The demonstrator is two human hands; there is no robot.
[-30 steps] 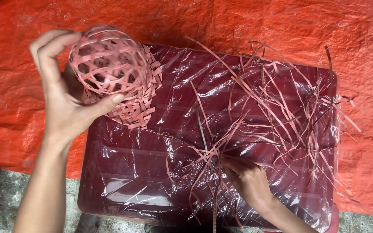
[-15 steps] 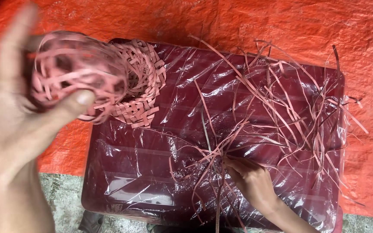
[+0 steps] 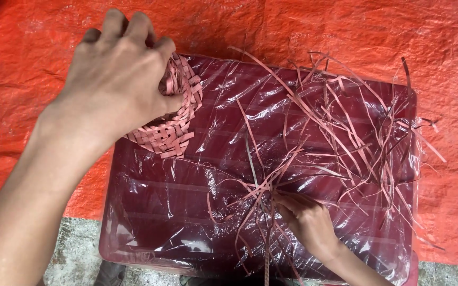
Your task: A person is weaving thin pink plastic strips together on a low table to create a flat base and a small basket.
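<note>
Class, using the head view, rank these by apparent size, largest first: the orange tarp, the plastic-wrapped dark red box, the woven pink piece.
1. Orange tarp
2. Plastic-wrapped dark red box
3. Woven pink piece, though the left hand hides part of it, so its full size is unsure.

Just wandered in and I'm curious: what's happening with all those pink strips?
A person's left hand grips a pink basket woven of flat strips at the corner of a dark red plastic-wrapped board. The right hand pinches loose pink strips scattered over the board, which rests on an orange tarp.
</note>
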